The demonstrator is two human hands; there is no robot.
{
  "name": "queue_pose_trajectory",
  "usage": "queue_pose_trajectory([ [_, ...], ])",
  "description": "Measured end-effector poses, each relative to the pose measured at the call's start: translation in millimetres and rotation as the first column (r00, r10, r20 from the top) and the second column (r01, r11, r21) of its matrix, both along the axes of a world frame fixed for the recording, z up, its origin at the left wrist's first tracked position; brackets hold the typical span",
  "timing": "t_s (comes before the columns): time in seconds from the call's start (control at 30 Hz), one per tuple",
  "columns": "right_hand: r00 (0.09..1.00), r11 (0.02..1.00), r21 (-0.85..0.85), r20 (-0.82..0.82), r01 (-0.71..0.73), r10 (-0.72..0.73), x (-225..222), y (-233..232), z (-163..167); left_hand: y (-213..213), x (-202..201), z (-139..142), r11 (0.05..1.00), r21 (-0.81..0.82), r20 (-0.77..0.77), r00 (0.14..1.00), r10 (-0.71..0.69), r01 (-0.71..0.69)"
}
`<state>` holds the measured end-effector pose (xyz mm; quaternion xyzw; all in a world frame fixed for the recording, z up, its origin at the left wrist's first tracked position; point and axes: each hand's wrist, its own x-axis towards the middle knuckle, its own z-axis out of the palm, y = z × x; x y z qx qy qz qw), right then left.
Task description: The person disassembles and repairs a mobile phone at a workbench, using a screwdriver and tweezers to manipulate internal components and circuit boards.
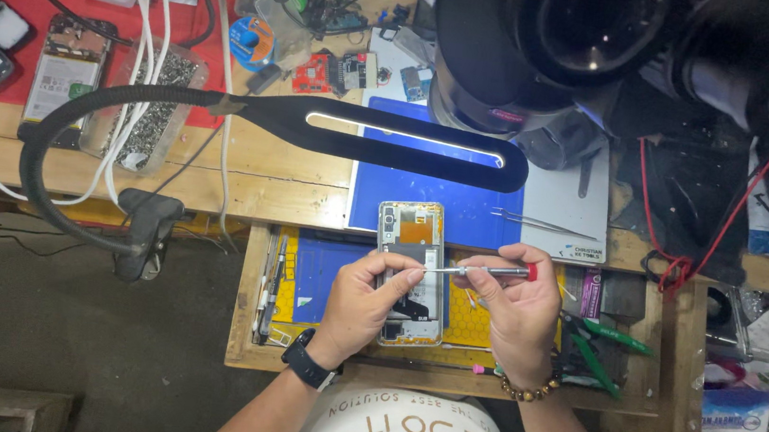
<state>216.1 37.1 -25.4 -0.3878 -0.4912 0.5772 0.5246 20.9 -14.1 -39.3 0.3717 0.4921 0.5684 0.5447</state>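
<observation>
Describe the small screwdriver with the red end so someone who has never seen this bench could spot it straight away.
Start at the long black bar lamp on a flexible neck and drop to the opened, back-off smartphone lying on the yellow-and-blue mat below it. The thin silver screwdriver with a red end cap lies crosswise there, held by the right hand, tip near the left hand. Unlike the green-handled pliers beside it, it is straight, slim and red-capped.

One head-worn camera supplies the only view. It looks steeply down, almost vertically, from above the wooden drawer tray (244,325), at arm's length from it. The wearer's chest lies below the tray at the bottom edge. Beyond the tray, toward the top edge, the bench runs across the frame. A black lamp head (402,142) crosses above the tray, nearer the lens.
</observation>
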Motion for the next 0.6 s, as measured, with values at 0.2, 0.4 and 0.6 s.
queue_pose_trajectory([
  [0.2,0.996,0.998,0.046,0.079,-0.049,0.046,8.1,-3.0,-2.1,-3.7,-5.3,2.2,1.0,-0.006,-0.162,0.987,0.006,-0.007],
  [0.4,0.988,0.988,0.046,0.064,-0.146,0.143,11.8,-2.9,-3.4,-5.1,-6.7,9.4,1.0,0.002,-0.19,0.982,-0.013,0.014],
  [0.6,0.955,0.958,0.098,0.153,-0.27,0.254,18.9,3.2,8.4,-6.5,-5.8,13.8,0.999,-0.03,-0.244,0.969,-0.041,0.035],
])
